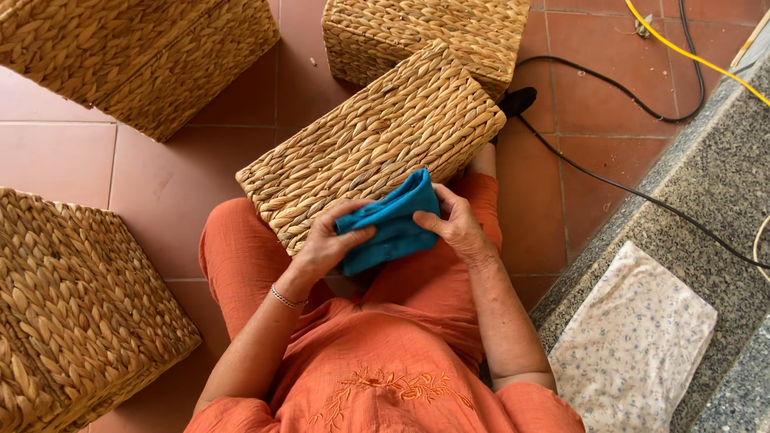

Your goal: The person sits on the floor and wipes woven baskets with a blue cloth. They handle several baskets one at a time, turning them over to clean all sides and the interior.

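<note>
A folded blue cloth (392,224) sits between both hands above my lap. My left hand (325,247) pinches its left end with the thumb on top. My right hand (455,224) grips its right edge. Just beyond the cloth, a woven straw basket (369,140) lies tilted against my knees, with its flat side facing up. I am seated, in orange clothes, with a thin bracelet on my left wrist.
Three more woven baskets stand on the red tile floor: at top left (136,56), at bottom left (76,309) and at top centre (425,32). A speckled stone step (706,184) runs along the right with a floral cushion (634,341). Black (618,186) and yellow (690,54) cables cross the floor.
</note>
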